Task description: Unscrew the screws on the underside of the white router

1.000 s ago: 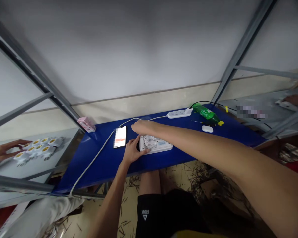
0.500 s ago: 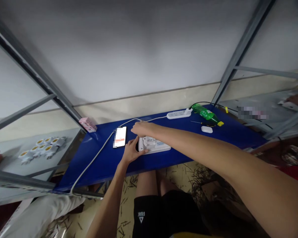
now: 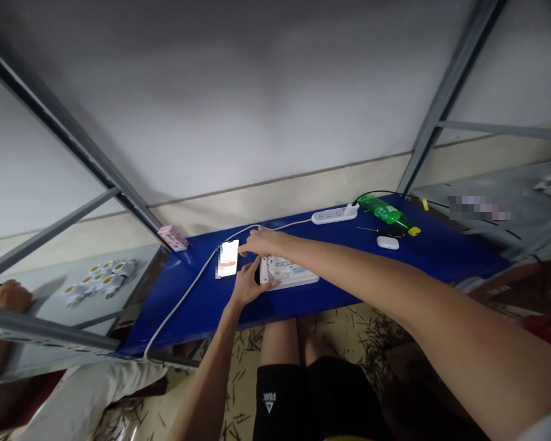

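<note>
A white plastic device (image 3: 294,279) with vent slots and a label lies on the blue table top (image 3: 197,312). My left hand (image 3: 248,283) grips its left end, thumb along the near edge and fingers at the far side. Reaching across above the device, my right hand (image 3: 259,242) has a finger stretched out to the right edge of a lit phone (image 3: 228,257); whether it touches the screen, I cannot tell. No object shows in that hand. The phone lies flat, left of the device.
A white power strip (image 3: 335,214) with a plug and a cable lies at the back. To its right are a green bottle (image 3: 386,211), a screwdriver (image 3: 390,233) and a white case (image 3: 388,243). A pink box (image 3: 173,237) stands left. Another person's hand (image 3: 11,297) is near lamp holders (image 3: 101,278).
My right hand has moved left from above the device to the phone's edge, a finger now extended. My left hand keeps its hold. The view has shifted slightly left.
</note>
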`<state>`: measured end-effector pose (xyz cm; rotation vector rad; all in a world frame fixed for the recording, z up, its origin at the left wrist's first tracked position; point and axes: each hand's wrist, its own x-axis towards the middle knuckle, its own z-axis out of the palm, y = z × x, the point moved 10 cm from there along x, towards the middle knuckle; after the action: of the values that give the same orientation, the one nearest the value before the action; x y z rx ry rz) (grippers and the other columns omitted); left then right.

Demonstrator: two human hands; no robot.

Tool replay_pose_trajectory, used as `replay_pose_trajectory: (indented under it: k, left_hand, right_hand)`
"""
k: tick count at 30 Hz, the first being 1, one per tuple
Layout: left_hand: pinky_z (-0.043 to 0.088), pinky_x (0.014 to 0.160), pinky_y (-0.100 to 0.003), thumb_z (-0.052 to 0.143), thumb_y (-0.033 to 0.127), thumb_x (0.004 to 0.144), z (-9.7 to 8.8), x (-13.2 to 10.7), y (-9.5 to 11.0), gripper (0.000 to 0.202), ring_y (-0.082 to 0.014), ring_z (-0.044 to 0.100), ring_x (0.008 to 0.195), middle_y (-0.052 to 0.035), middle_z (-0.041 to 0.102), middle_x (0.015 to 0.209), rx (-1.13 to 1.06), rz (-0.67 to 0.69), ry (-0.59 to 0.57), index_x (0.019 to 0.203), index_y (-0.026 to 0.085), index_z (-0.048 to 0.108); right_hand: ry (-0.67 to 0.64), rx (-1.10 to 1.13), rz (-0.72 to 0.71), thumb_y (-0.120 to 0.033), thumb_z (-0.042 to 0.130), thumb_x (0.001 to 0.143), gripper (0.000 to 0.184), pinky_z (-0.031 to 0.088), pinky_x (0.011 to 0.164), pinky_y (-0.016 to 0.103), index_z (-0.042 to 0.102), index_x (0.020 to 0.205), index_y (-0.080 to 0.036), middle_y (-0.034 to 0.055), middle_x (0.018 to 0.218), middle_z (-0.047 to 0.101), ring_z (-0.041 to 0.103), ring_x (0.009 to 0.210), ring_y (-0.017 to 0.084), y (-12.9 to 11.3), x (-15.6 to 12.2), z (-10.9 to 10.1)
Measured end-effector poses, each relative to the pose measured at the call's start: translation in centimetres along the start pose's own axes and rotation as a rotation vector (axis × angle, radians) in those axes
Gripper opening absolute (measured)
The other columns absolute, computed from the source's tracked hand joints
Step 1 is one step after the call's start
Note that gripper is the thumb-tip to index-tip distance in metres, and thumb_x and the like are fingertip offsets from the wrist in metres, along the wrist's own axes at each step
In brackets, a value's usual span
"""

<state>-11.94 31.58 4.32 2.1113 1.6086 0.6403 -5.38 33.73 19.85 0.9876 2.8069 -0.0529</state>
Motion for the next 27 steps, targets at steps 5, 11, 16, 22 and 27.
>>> replay_pose_trajectory:
  k: [5,11,16,22,27]
  left_hand:
    - [0.049,0.135,-0.065,0.092,0.065,0.090,0.0,0.0,-0.4,0.111,-0.0521,0.063,0.160,-0.0308,0.072,0.165,0.013,-0.030,0.003,0.180,0.012,0.055]
    - [0.049,0.136,-0.063,0.089,0.061,0.090,-0.1,0.1,-0.6,0.106,-0.0505,0.063,0.161,-0.0271,0.073,0.164,0.032,-0.056,0.019,0.178,0.013,0.056]
    - [0.051,0.133,-0.060,0.090,0.067,0.088,-0.1,0.1,-0.7,0.107,-0.0486,0.063,0.159,-0.0216,0.077,0.158,0.055,-0.074,0.012,0.178,0.018,0.057]
    - [0.049,0.136,-0.058,0.088,0.064,0.091,-0.2,0.0,-0.7,0.107,-0.0476,0.065,0.158,-0.0238,0.075,0.160,0.050,-0.059,0.014,0.180,0.015,0.054]
    - [0.049,0.136,-0.062,0.086,0.066,0.093,-0.1,0.0,-0.5,0.107,-0.0504,0.062,0.162,-0.0251,0.074,0.166,0.035,-0.036,0.016,0.181,0.015,0.053]
  right_hand:
    - [0.043,-0.059,0.087,-0.003,0.068,0.106,0.045,0.064,0.094,0.042,0.073,0.150,-0.010,0.0228,0.126,0.087,0.085,0.114,0.034,0.2,-0.1,0.5]
    - [0.082,-0.023,0.055,-0.006,0.070,0.108,0.048,0.060,0.088,0.034,0.069,0.155,-0.014,0.0178,0.129,0.088,0.085,0.112,0.028,-0.1,-0.5,0.1]
    - [0.095,0.037,0.015,-0.008,0.070,0.107,0.030,0.055,0.091,0.030,0.080,0.133,-0.021,0.0089,0.114,0.088,0.081,0.112,0.025,0.3,-1.2,-0.5]
    - [0.094,0.113,0.031,-0.009,0.077,0.104,0.028,0.055,0.084,0.026,0.081,0.130,-0.018,0.0074,0.112,0.087,0.078,0.098,0.020,1.1,-1.4,-0.5]
    - [0.076,0.135,0.152,-0.014,0.061,0.117,0.034,0.059,0.087,0.033,0.077,0.145,-0.003,0.0257,0.132,0.085,0.082,0.114,0.030,1.3,-1.1,0.3]
